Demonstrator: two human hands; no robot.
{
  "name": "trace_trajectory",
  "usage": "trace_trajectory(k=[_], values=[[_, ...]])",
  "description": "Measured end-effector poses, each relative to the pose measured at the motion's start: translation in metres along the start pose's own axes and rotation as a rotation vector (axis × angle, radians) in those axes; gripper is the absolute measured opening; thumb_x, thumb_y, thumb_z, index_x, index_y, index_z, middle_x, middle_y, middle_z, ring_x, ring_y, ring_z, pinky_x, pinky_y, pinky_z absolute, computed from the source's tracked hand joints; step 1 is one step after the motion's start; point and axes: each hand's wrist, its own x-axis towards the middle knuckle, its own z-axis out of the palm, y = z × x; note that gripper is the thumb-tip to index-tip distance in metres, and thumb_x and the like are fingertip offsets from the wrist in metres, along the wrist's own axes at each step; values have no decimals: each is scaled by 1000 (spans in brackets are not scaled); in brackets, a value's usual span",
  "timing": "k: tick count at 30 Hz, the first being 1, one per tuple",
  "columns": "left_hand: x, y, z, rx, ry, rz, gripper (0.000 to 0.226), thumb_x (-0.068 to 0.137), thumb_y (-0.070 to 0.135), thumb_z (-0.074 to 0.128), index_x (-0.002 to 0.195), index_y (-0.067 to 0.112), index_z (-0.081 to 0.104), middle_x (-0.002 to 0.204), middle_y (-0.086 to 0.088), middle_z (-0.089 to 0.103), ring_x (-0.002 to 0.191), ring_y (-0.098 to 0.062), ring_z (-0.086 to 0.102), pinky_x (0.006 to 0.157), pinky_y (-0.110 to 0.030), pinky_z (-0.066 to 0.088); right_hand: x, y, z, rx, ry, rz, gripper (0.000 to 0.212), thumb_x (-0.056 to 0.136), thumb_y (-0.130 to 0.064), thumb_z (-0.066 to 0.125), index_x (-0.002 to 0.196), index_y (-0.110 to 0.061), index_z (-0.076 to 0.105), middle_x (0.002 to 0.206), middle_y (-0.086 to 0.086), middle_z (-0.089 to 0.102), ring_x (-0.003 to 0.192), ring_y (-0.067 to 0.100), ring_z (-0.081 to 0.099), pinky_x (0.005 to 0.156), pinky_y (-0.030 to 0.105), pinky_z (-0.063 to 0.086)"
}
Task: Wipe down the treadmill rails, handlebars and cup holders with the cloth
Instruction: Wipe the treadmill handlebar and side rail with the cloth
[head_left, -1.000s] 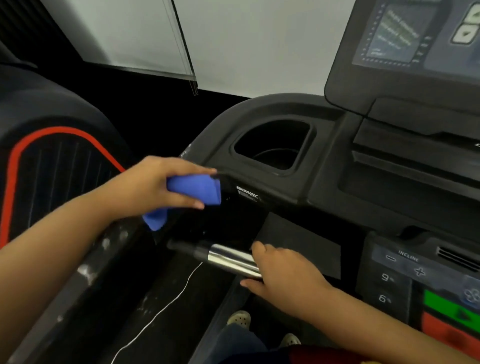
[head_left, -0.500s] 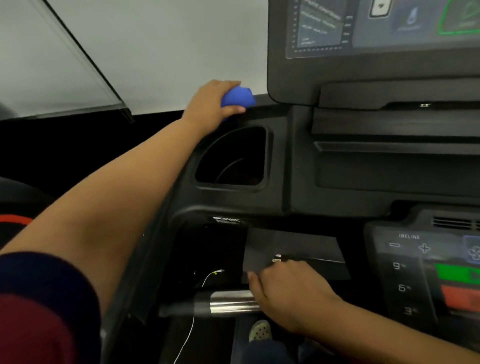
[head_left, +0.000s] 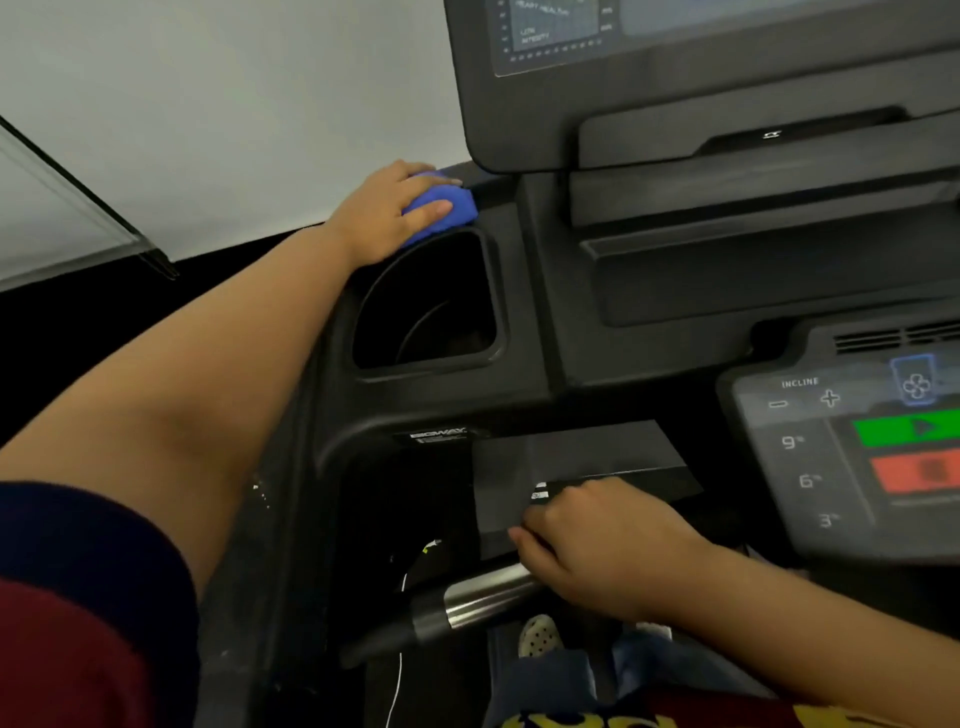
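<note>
Head view: blue cloth (head_left: 447, 205) was gripped by left hand (head_left: 387, 218) on cup holder (head_left: 496, 312) far rim; opening lay just below hand. Right hand (head_left: 597, 545), clasped round handlebar (head_left: 483, 597), was farther.

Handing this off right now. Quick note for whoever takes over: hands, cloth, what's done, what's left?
Left hand grips the blue cloth and presses it on the console ledge just behind the cup holder.
Right hand curls over the chrome handlebar and holds no cloth.
Done: nothing provable from this view; only the ledge is under the cloth.
Left: inside of the cup holder, the handlebar, the rails.
</note>
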Motion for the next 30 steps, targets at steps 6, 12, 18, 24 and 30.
trace_trajectory(k=[6,12,18,24,30], values=[[-56,-15,-4,-8,51,-66,45,98,34,39,127,4,57,137,-18,48,133,-27,39,109,-19,18,-3,-1,1,-55,46,7,44,96,-52,23,87,-24,56,75,0,62,68,20,59,63,35,46],[-122,-13,-5,-122,112,-152,40,97,37,46,120,8,64,139,-13,48,134,-18,37,109,-22,22,-4,-4,0,-100,34,46,41,95,-55,24,91,-27,53,72,-5,55,76,21,61,63,33,42],[-179,18,0,-221,181,-143,44,94,41,50,118,7,65,134,-10,53,129,-8,37,116,-28,17,-4,-2,8,-145,111,76,46,88,-60,19,82,-28,51,67,-5,56,67,20,56,63,34,45],[-228,40,6,-269,214,-62,60,87,57,46,114,7,67,122,-2,60,124,-8,45,116,-27,23,-6,-5,9,-147,110,141,56,89,-60,26,57,-19,47,54,-3,51,54,14,51,57,34,44],[-283,73,7,-309,182,-70,58,86,64,44,108,17,69,117,2,64,129,-13,43,113,-36,29,-8,-7,12,-188,125,149,56,92,-57,26,60,-18,52,55,-2,51,56,17,52,55,34,43]])
